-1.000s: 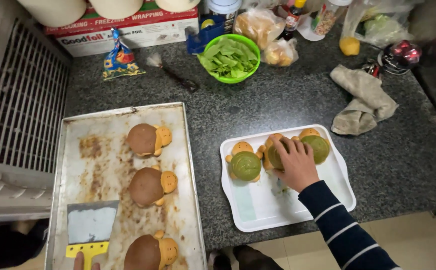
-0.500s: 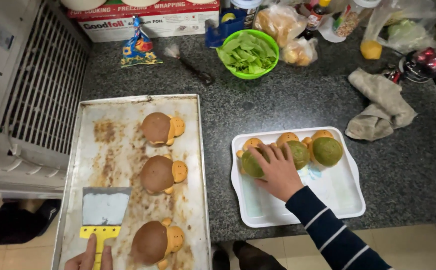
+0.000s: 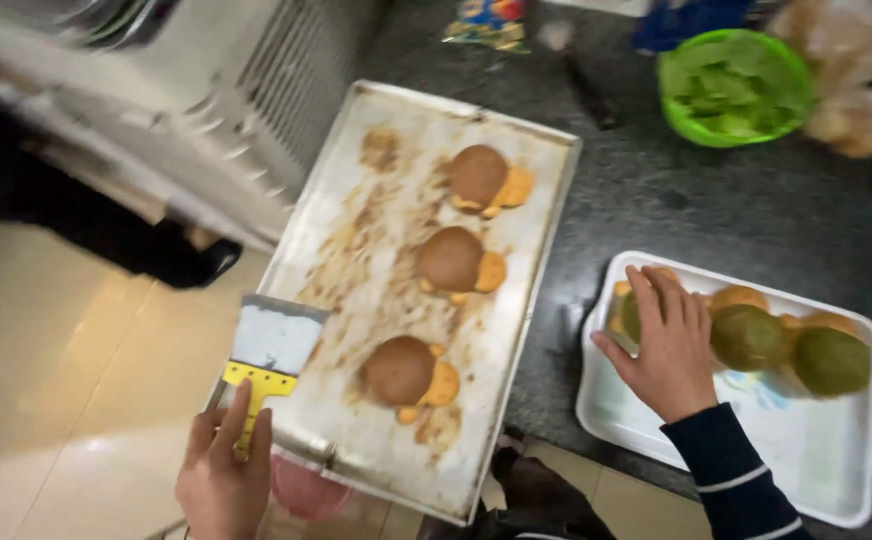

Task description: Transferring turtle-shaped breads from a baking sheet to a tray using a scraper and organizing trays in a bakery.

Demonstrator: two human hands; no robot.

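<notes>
My left hand (image 3: pixel 224 472) grips the yellow handle of a wide metal scraper (image 3: pixel 269 345), whose blade rests on the left edge of a stained baking sheet (image 3: pixel 356 260). Three brown-topped turtle-shaped buns (image 3: pixel 451 262) lie in a row on the sheet. My right hand (image 3: pixel 664 340) rests on a green-topped bun at the left end of a white rectangular tray (image 3: pixel 736 465). Two more green-topped buns (image 3: pixel 751 335) sit beside it on that tray. The bun under my palm is mostly hidden.
The sheet and tray lie on a dark speckled counter (image 3: pixel 646 190). A green bowl of leaves (image 3: pixel 734 85) stands at the back right beside bagged food. A white slatted appliance (image 3: pixel 226 110) is at the left, with pale floor (image 3: pixel 46 380) below.
The view has swung left and closer. My right hand has slid from the middle bun to the leftmost bun on the tray. The scraper stays in my left hand at the sheet's edge.
</notes>
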